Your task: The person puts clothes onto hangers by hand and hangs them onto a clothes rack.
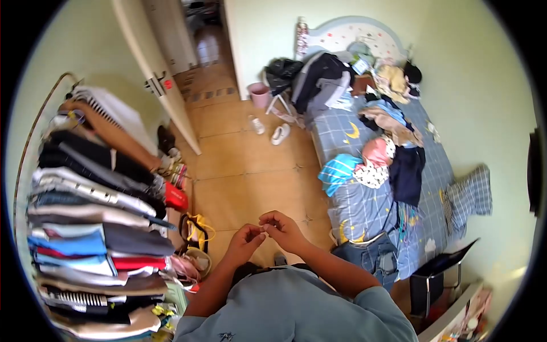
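My left hand [245, 241] and my right hand [282, 231] meet in front of my body, above the tiled floor [228, 192]. The fingers of both are curled, and their tips come together at one spot. Whatever may be pinched between them is too small to make out. To the left, clothes [137, 238] hang in a long row on a rack [29, 134]. On the right, jeans [373, 256] lie over the edge of the bed [364, 214], apart from my right hand.
Piled clothes [327, 77] cover the bed's far end. White shoes [280, 134] and a pink bin [259, 95] stand on the floor. An open door [156, 77] is at the far left. A black chair [433, 285] stands at the lower right, and bags [196, 231] lie beside the rack.
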A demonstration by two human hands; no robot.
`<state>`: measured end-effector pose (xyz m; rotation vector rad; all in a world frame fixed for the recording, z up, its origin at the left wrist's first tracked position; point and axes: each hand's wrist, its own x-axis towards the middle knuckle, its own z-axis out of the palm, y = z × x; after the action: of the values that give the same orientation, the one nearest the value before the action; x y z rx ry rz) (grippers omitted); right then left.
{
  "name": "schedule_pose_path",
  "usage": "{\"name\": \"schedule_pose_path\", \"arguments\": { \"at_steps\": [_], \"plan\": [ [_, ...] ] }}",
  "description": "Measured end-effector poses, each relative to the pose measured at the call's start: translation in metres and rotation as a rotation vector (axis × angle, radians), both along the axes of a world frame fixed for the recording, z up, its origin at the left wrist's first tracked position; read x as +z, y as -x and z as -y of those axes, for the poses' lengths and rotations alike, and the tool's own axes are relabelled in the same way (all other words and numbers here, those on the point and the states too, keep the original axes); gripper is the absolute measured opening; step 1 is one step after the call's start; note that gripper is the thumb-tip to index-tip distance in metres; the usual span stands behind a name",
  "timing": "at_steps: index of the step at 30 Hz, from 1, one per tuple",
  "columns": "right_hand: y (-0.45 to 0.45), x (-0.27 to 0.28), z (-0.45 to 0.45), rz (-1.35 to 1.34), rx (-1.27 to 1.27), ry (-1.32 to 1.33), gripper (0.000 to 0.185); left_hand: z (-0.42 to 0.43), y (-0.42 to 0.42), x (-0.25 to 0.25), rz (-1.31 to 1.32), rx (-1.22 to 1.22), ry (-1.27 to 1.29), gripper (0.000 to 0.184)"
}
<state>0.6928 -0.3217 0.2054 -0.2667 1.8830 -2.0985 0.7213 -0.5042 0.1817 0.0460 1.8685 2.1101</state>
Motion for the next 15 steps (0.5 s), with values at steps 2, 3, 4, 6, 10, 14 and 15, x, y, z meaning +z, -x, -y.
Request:
{"name": "schedule_pose_path", "arguments": {
  "at_steps": [2,3,4,6,10,14,15],
  "plan": [
    [0.015,-0.002,-0.015,0.06,-0.074,0.102,0.02,-0.017,0.03,-0.01,0.04,-0.102,-0.042,0.016],
    [0.025,-0.007,-0.021,0.076,-0.073,0.1,0.02,-0.023,0.046,-0.019,0.063,-0.147,-0.06,0.016],
    [0.036,-0.015,-0.028,0.088,-0.069,0.097,0.02,-0.028,0.064,-0.027,0.084,-0.19,-0.079,0.015],
    [0.062,-0.022,-0.038,0.067,-0.111,0.062,0.021,-0.036,0.101,-0.038,0.096,-0.255,-0.088,0.016],
    [0.128,-0.027,-0.052,0.08,-0.281,-0.004,0.02,-0.035,0.194,-0.048,0.135,-0.363,0.022,0.014],
    [0.192,-0.024,-0.057,0.198,-0.378,0.011,0.019,-0.019,0.286,-0.052,0.173,-0.376,0.122,0.015],
    [0.209,-0.024,-0.061,0.205,-0.397,0.015,0.02,-0.018,0.309,-0.052,0.164,-0.395,0.127,0.015]
  ]
}}
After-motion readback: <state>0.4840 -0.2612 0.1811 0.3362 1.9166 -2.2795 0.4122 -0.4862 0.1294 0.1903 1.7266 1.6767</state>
